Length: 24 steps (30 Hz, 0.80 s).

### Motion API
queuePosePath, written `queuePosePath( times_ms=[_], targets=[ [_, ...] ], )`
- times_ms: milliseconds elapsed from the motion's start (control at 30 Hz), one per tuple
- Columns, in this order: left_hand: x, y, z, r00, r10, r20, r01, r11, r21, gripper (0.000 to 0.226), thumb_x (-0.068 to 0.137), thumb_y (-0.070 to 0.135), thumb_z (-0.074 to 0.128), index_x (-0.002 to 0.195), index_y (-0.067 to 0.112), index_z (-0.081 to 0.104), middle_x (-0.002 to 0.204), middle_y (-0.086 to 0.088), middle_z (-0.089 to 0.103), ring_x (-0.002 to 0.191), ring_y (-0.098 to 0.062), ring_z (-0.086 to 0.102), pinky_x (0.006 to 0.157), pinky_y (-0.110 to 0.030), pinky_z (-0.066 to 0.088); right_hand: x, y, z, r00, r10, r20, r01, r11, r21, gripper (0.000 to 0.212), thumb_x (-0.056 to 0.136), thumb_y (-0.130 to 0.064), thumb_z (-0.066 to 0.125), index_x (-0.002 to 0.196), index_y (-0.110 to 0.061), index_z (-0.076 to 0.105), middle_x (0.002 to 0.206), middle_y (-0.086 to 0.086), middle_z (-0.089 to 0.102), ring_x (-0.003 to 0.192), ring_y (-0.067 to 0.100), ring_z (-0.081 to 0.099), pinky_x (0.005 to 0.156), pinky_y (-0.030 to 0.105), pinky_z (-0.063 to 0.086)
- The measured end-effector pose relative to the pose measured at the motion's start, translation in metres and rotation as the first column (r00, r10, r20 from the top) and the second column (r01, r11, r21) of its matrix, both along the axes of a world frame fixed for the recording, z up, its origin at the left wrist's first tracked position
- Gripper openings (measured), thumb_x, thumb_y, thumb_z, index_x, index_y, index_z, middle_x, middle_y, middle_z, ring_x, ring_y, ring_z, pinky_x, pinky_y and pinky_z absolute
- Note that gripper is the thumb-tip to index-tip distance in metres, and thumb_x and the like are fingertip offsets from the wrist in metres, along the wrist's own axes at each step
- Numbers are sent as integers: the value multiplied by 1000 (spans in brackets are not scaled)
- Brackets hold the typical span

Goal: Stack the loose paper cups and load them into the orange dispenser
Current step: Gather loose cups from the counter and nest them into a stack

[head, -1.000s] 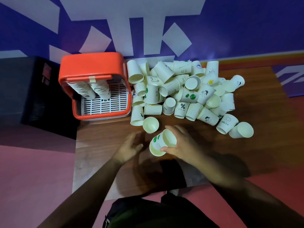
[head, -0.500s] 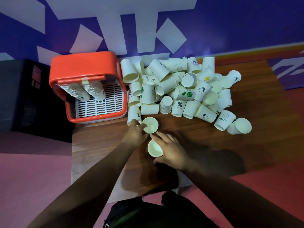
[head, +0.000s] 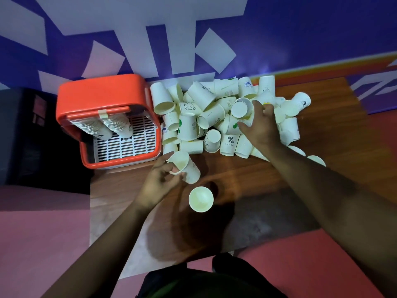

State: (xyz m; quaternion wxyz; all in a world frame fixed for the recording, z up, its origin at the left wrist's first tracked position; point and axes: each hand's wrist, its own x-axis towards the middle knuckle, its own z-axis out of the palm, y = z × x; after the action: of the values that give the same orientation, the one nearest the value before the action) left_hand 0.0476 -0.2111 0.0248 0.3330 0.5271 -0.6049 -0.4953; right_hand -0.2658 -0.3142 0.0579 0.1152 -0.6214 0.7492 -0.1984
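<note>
A boxy orange plastic dispenser (head: 103, 97) sits left of a heap of loose white paper cups (head: 214, 117) on the brown wooden table (head: 247, 175), where the left hand (head: 159, 186) now grips one tilted white cup (head: 184, 166), while the right hand (head: 260, 125), having released the upright white cup stack (head: 201, 198), spreads open over the heap.

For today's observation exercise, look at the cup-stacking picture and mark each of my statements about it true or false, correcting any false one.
1. The left hand holds a paper cup. True.
2. The orange dispenser has no cups in it. False: two stacks sit inside.
3. One upright cup stands alone on the table, touched by neither hand. True.
4. The right hand rests on bare table. False: it reaches into the cup pile.
</note>
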Motion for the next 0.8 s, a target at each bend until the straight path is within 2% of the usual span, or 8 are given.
queuePosePath(
  times_ms=[100,133,200,300,400,500,633,800],
  targets=[
    [-11,11,17,990,-68,-125,70,997,17,12,81,7,78,88,8,68,138,-10,49,132,-16,49,98,-16,44,2,-17,-4,995,47,-92,-38,995,92,73,82,-36,72,144,-23,36,133,18,37,118,39,47,98,44,45],
    [-14,16,20,985,-94,-146,98,995,14,19,81,4,78,95,3,65,136,-11,48,132,-20,48,100,-19,45,2,-21,-7,991,60,-116,-48,993,104,72,83,-35,71,145,-23,36,134,19,38,119,40,47,98,44,45],
    [-18,25,22,975,-141,-169,156,985,75,45,80,6,81,117,6,56,136,-7,48,131,-26,48,102,-30,47,1,-26,-13,985,73,-155,-57,993,105,69,84,-31,70,144,-21,37,133,19,39,118,39,48,97,44,45],
    [-18,35,13,969,-244,-25,246,961,124,78,78,28,85,143,23,42,141,3,42,135,-18,43,111,-35,40,-2,-32,-18,969,85,-233,-72,995,62,64,83,-24,70,140,-14,43,131,20,44,114,39,52,93,45,47],
    [-19,40,-1,929,-341,142,332,939,85,87,75,42,84,149,28,40,134,9,36,135,-9,38,116,-33,33,-5,-37,-20,956,117,-269,-105,993,61,66,82,-24,72,141,-15,43,133,19,44,115,38,52,93,45,48],
    [-25,43,-13,872,-397,286,398,916,58,86,74,42,84,147,28,41,127,16,32,129,-7,39,112,-30,38,-9,-41,-22,940,160,-301,-144,987,73,67,83,-25,72,143,-18,41,134,18,44,117,38,50,94,46,48],
    [-36,51,-32,791,-397,466,441,898,16,84,72,39,84,144,29,42,131,6,33,124,-15,38,100,-31,45,-11,-43,-22,931,171,-323,-159,985,64,63,83,-27,73,139,-15,46,131,17,47,115,37,52,93,45,48],
    [-49,57,-47,819,-313,480,320,945,70,92,69,35,87,145,35,37,128,5,35,121,-16,39,98,-36,48,-9,-36,-1,993,37,-116,-45,997,-67,60,80,-37,71,131,-12,51,131,13,48,115,33,53,92,41,49]
  ],
)
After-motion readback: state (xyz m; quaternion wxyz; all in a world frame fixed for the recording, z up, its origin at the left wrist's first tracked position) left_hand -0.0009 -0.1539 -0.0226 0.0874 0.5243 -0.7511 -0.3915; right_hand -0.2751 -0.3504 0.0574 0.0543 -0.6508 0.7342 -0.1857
